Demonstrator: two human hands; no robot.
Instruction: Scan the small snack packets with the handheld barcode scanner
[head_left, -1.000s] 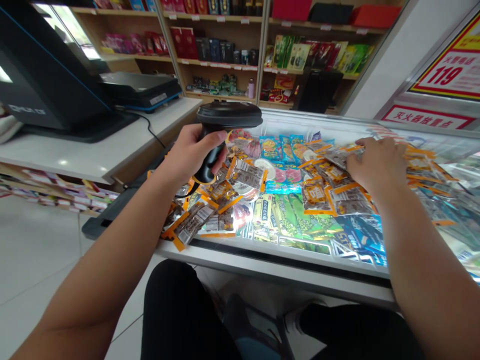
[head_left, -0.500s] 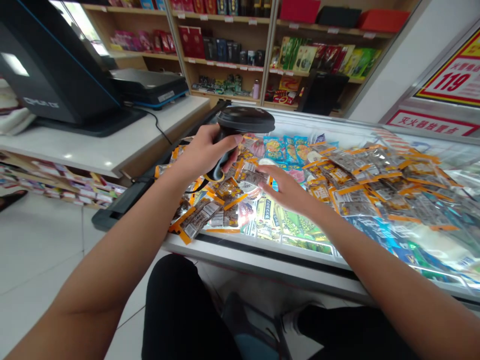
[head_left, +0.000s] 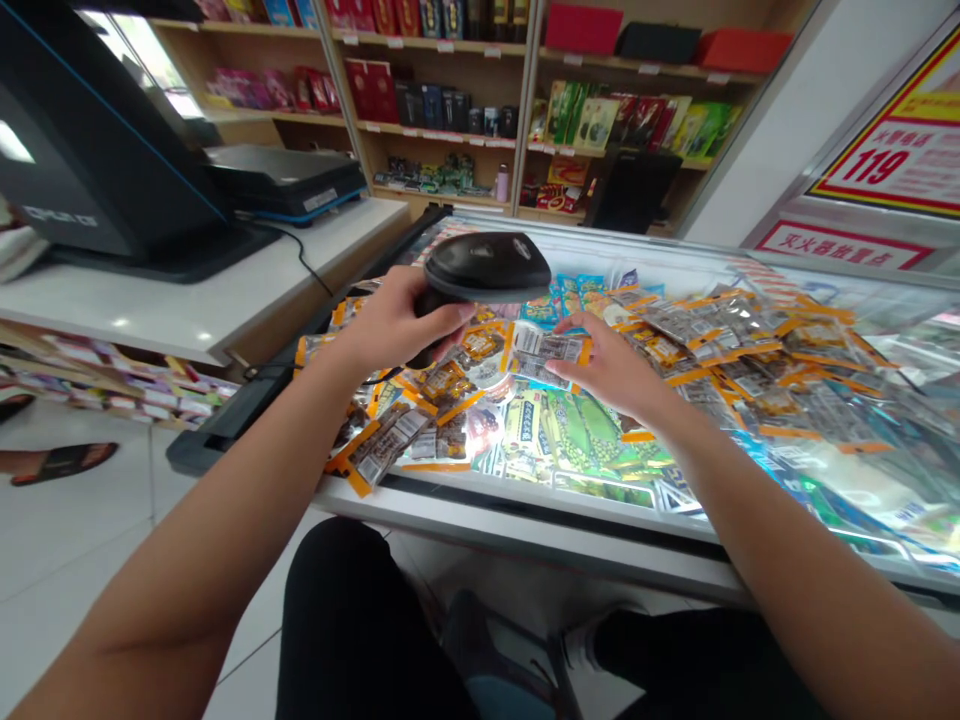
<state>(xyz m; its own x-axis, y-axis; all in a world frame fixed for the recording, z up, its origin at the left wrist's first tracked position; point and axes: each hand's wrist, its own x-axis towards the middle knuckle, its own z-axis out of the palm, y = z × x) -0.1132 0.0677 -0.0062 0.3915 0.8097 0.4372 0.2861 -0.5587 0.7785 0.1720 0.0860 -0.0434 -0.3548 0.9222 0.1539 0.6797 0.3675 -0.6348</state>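
My left hand [head_left: 401,320] is wrapped round the handle of a black barcode scanner [head_left: 487,262], its head pointing right above the glass-topped freezer [head_left: 450,510]. In my right hand [head_left: 611,365], pinched between thumb and fingers, is a small snack packet [head_left: 546,348] with orange edges and a printed barcode side facing up. The packet is just below and to the right of the scanner head. A pile of similar orange-edged packets [head_left: 390,440] lies under and in front of my left hand. Another heap of packets [head_left: 742,340] spreads to the right of my right hand.
Colourful frozen-food bags [head_left: 585,430] show through the freezer glass. At left, a white counter [head_left: 150,310] carries a black checkout machine [head_left: 97,150] and a scale [head_left: 292,180]. Stocked shelves [head_left: 442,130] stand behind. Another person's sandalled foot [head_left: 71,462] is on the floor at left.
My right hand has moved slightly right, bringing the packet away from the left pile. The scanner head has tilted and come a little lower. Another person's foot has stepped further into view at left.
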